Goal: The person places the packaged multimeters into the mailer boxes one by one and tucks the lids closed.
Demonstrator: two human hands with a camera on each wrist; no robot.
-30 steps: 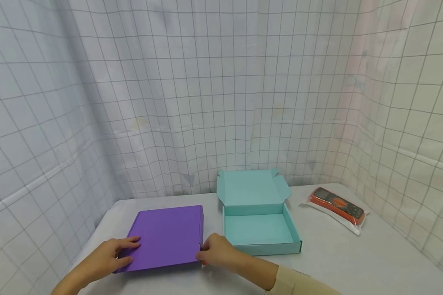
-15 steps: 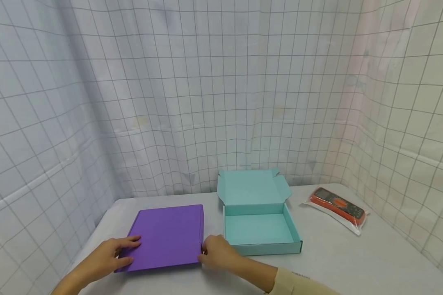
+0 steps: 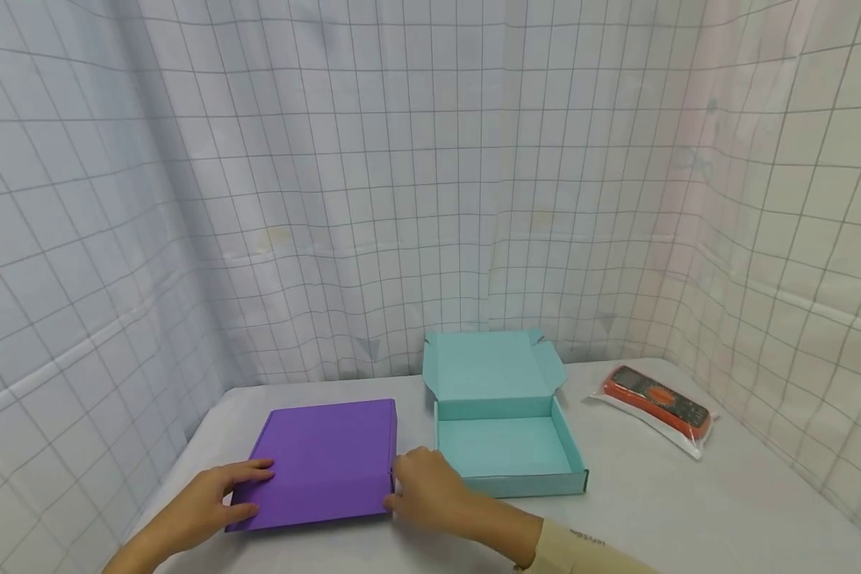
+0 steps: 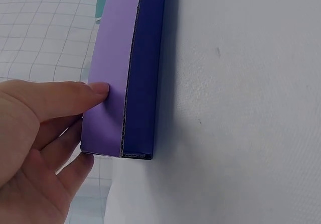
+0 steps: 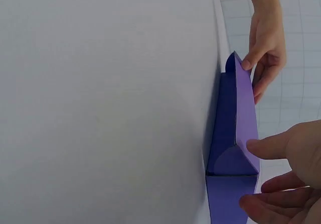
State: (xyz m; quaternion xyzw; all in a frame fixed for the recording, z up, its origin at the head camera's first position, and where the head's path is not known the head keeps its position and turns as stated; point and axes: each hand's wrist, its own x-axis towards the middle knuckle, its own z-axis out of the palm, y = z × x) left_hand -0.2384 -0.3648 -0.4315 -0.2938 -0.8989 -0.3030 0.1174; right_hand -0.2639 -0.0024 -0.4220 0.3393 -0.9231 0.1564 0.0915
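Observation:
A purple cardboard box (image 3: 330, 446) sits on the left of the white-covered table, its lid lowered over it. The lid's front flap (image 4: 108, 68) slants down and stands a little off the dark front wall (image 4: 145, 83). My left hand (image 3: 204, 506) rests at the near left corner, thumb on the front flap, fingers over the lid. At the near right corner is my right hand (image 3: 430, 490). In the right wrist view its thumb touches the front flap beside a rounded side tab (image 5: 233, 161), and its fingers lie along the box's side.
Right of the purple box stands a teal cardboard box (image 3: 505, 446), lid raised and nothing inside. A red-and-black multimeter (image 3: 656, 399) in a clear plastic bag lies at the table's far right. Gridded white curtains (image 3: 416, 199) enclose the back and sides.
The strip along the lid's near edge now bends down at a crease. My right hand has shifted slightly at the corner, while my left hand stays in nearly the same place.

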